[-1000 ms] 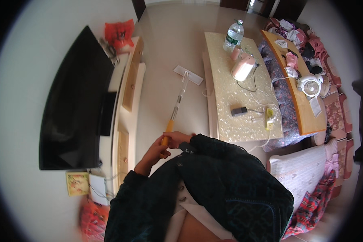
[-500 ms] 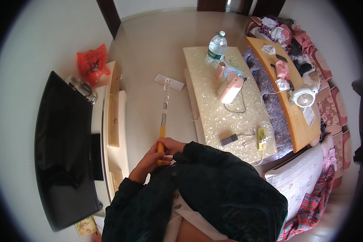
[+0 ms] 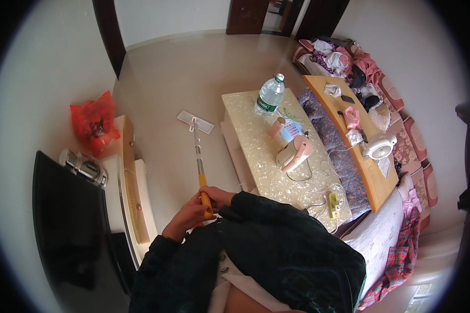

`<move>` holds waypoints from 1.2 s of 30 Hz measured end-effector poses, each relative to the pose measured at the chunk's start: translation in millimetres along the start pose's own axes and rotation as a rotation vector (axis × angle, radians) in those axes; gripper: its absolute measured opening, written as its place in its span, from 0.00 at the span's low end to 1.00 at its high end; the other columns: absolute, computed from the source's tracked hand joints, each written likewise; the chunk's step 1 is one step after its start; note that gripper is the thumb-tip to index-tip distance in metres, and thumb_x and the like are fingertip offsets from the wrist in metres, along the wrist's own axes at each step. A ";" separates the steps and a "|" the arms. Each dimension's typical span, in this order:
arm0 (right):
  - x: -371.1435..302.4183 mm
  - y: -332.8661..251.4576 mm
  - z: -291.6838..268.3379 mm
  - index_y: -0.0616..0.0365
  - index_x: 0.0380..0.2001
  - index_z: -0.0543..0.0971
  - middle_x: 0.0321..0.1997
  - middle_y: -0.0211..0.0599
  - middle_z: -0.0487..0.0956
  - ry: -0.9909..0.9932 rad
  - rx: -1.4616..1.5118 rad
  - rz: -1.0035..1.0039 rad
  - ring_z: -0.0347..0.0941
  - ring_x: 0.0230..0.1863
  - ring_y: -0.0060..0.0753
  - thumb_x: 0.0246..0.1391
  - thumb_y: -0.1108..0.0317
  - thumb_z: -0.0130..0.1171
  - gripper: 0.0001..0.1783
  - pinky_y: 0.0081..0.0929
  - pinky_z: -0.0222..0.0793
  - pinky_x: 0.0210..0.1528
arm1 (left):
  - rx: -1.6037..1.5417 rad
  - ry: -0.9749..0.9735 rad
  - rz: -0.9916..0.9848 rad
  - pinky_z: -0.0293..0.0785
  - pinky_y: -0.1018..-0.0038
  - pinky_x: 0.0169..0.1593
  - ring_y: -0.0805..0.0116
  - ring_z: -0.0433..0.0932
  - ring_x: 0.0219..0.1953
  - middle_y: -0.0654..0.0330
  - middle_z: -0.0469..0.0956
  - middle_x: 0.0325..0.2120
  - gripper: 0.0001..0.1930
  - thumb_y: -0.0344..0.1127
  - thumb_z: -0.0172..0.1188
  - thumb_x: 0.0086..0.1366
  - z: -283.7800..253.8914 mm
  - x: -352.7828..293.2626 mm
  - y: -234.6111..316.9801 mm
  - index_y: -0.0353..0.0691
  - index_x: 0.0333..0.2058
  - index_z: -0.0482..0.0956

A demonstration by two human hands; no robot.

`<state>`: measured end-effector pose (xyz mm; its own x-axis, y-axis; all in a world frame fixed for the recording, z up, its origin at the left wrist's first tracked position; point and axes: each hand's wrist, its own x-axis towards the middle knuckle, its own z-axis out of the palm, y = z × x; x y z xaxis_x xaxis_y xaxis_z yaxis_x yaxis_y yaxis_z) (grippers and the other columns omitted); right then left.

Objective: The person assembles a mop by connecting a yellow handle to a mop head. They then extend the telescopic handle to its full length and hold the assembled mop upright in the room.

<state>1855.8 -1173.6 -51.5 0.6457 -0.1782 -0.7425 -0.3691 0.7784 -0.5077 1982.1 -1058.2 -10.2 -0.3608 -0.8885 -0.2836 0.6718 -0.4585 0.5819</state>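
Observation:
My left hand [image 3: 187, 215] and my right hand [image 3: 218, 196] are both closed around the yellow-orange grip of a flat mop [image 3: 198, 141], close in front of my body. The right hand sits a little higher on the grip than the left. From there the silver and white pole slants away to a white rectangular mop head [image 3: 203, 125], which lies flat on the beige tiled floor. That head rests to the left of a marble-patterned coffee table [image 3: 240, 125], apart from its side.
On the coffee table stand a large water bottle [image 3: 270, 95], an electric kettle [image 3: 294, 153] and a yellow-green power strip [image 3: 333, 205]. To the left are a TV cabinet [image 3: 133, 193], a television [image 3: 70, 229] and a red plastic bag [image 3: 94, 123]. A wooden board [image 3: 363, 164] with a fan [image 3: 379, 147] lies right, beside a clothes-strewn sofa.
The mop head has slid a little farther forward along the coffee table's side. My view has tilted up, so the room sits lower in the picture. Both hands keep their hold.

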 end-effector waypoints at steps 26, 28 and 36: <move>267.6 -331.8 -4.1 0.58 0.33 0.74 0.31 0.36 0.77 -0.261 -0.016 -0.048 0.75 0.31 0.33 0.58 0.50 0.50 0.20 0.27 0.72 0.38 | 0.234 0.422 -0.045 0.67 0.74 0.18 0.67 0.72 0.19 0.55 0.71 0.35 0.37 0.25 0.48 0.53 -166.4 159.9 327.6 0.45 0.64 0.51; 281.6 -366.1 -12.0 0.58 0.32 0.74 0.30 0.36 0.78 -0.316 0.094 -0.114 0.75 0.31 0.32 0.58 0.50 0.50 0.20 0.25 0.72 0.39 | 0.288 0.462 -0.117 0.66 0.74 0.16 0.68 0.71 0.17 0.56 0.70 0.34 0.39 0.23 0.50 0.53 -169.9 179.6 360.2 0.44 0.65 0.49; 347.9 -441.3 -52.7 0.57 0.33 0.73 0.32 0.34 0.76 -0.074 0.233 -0.085 0.74 0.31 0.31 0.55 0.62 0.55 0.09 0.27 0.73 0.39 | 0.448 0.489 -0.185 0.67 0.78 0.20 0.70 0.73 0.19 0.56 0.69 0.35 0.42 0.28 0.53 0.55 -190.1 261.6 421.9 0.46 0.67 0.42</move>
<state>2208.1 -1610.9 -108.7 0.7181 -0.2113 -0.6631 -0.1530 0.8816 -0.4466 2294.1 -1487.7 16.3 -0.0396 -0.7512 -0.6589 0.2566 -0.6449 0.7199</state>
